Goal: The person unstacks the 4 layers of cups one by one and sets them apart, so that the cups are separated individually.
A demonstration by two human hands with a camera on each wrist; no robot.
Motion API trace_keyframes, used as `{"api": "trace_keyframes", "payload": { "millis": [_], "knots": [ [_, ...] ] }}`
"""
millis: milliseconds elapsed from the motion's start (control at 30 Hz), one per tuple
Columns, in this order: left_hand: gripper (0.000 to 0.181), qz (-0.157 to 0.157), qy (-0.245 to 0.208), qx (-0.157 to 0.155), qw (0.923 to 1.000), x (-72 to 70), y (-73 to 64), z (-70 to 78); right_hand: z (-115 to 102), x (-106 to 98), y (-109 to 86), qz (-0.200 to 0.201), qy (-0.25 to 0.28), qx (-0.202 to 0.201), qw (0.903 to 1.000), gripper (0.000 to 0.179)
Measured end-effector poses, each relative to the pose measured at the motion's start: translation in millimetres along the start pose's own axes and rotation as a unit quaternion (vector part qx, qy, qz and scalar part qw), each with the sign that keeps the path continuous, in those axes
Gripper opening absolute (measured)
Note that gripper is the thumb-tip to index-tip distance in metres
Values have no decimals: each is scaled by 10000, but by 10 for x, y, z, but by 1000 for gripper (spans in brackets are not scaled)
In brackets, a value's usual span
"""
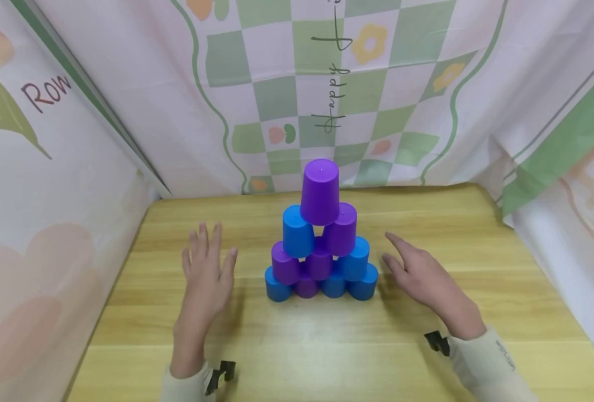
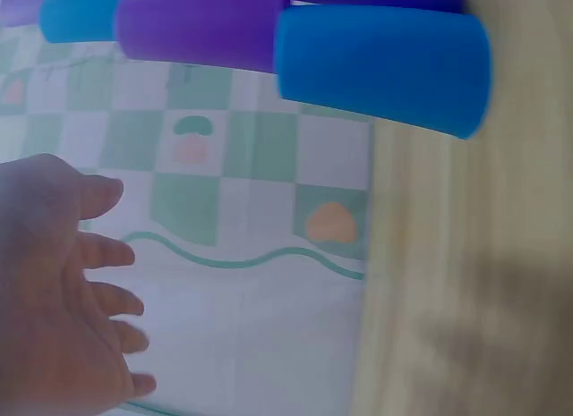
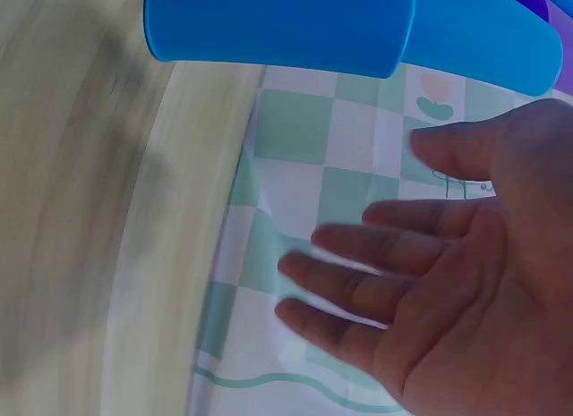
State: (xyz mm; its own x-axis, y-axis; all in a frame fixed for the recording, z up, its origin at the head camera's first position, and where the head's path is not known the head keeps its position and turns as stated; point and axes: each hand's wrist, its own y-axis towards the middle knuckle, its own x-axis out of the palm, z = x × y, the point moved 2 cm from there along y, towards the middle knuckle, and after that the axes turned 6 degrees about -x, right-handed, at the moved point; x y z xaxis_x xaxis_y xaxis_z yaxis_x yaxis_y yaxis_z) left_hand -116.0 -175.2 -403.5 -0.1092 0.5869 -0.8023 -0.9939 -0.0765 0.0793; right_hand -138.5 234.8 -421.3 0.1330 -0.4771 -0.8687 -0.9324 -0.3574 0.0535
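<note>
Blue and purple cups stand upside down in a four-tier pyramid, topped by a purple cup (image 1: 320, 192). Below it are a blue cup (image 1: 298, 231) and another purple cup (image 1: 341, 230). At the bottom row's right end is a blue cup (image 1: 363, 282), seen large in the right wrist view; a blue cup (image 1: 278, 285) ends the row at left. My left hand (image 1: 207, 279) hovers left of the pyramid, fingers spread, apart from the cups. To the right my right hand (image 1: 427, 279) is likewise apart, fingers extended, palm bare in the right wrist view.
The wooden table (image 1: 307, 352) carries the pyramid near its middle. Behind it hangs a checkered curtain (image 1: 276, 100), with a printed cloth (image 1: 40, 234) along the left side and more cloth (image 1: 578, 212) at the right. Black clips (image 1: 221, 377) sit at both cuffs.
</note>
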Motion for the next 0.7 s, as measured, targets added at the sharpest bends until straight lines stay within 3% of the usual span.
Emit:
{"api": "trace_keyframes", "payload": {
  "millis": [133, 333, 500, 700],
  "knots": [
    [61, 363, -618, 365, 9968, -112, 11, 110, 4, 7, -20, -57, 378, -178, 9991, 52],
    [52, 881, -1313, 964, 9827, -256, 22, 360, 4, 65, -41, -515, 942, -304, 9938, 58],
    [49, 1019, -1464, 1379, 9743, -312, 22, 555, 27, 143, -42, -838, 1361, -246, 9868, 72],
    [47, 981, -1772, 1861, 9614, -354, 22, 777, 59, 232, -24, -954, 1606, -161, 9823, 82]
  ]
}}
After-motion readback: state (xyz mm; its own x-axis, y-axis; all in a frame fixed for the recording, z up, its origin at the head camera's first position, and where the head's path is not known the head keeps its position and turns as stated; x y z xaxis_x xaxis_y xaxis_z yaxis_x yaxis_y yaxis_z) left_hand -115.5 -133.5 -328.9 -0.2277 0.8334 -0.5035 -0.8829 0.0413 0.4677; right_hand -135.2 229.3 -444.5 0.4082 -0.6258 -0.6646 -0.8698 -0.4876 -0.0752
